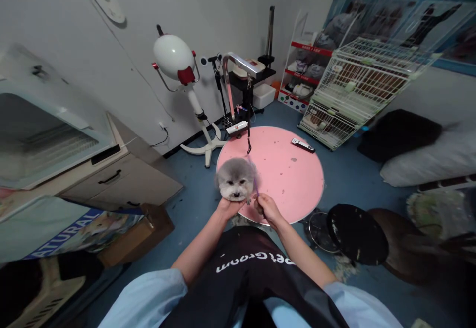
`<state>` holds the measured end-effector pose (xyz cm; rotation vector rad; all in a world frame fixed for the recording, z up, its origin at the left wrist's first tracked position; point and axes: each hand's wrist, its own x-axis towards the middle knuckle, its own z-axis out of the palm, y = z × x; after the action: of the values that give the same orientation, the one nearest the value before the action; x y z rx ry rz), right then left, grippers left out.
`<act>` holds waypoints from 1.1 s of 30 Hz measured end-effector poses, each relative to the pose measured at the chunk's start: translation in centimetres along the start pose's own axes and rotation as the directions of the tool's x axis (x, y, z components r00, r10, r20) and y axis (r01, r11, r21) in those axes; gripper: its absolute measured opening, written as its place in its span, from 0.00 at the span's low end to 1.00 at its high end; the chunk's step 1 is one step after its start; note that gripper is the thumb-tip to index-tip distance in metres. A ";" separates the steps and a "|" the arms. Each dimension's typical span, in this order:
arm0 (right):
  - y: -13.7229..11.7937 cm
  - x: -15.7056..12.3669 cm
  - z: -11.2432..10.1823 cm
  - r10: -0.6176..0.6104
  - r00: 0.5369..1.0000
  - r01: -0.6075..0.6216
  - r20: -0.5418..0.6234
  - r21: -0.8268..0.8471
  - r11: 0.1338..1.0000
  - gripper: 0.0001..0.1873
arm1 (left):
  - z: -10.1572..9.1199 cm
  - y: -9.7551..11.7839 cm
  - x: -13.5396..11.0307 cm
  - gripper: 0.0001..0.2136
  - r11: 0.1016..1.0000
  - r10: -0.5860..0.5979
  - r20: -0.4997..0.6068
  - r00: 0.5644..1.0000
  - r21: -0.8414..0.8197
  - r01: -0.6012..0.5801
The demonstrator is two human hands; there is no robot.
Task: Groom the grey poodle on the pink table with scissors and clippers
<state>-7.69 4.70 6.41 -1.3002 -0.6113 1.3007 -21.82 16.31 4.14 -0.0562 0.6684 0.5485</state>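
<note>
A small grey dog [235, 178] sits at the near left edge of a round pink grooming table [282, 169]. My left hand [227, 207] cups the dog's chin from below, fingers closed under its muzzle. My right hand [267, 208] is closed on a thin purple-handled tool [256, 187] that points up beside the dog's right cheek. A thin leash hangs from the metal grooming arm [238, 65] down toward the dog. A clipper [302, 145] lies on the far side of the table.
A white stand dryer [178, 65] is behind the table. A wire cage [357, 87] and shelves stand at the right. A cabinet with drawers [122, 179] is at the left. A round black stool [357, 233] is near my right elbow.
</note>
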 end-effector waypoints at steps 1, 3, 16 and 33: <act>0.0 0.1 0.4 0.000 1.000 -0.002 0.020 0.101 0.995 0.20 | 0.3 0.0 -0.1 0.06 1.000 0.002 0.002 1.000 -0.007 -0.002; 0.1 0.2 1.2 -0.023 0.999 0.035 -0.047 0.281 0.959 0.20 | 0.8 0.2 -0.5 0.06 1.000 -0.011 0.009 1.000 -0.004 0.011; 1.6 -1.1 1.0 0.096 0.991 -0.053 -0.096 0.380 0.923 0.18 | -1.8 0.7 1.1 0.07 0.983 -0.160 0.015 0.987 0.095 0.158; 1.1 -0.5 -2.7 -0.302 0.811 -0.027 -0.502 -0.547 0.837 0.13 | 0.7 -1.2 1.3 0.09 0.990 -0.134 0.038 0.990 -0.035 0.136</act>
<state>-5.70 3.06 4.91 -1.9620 -0.6390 0.5473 -19.96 16.03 3.77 -0.1253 0.6144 0.4307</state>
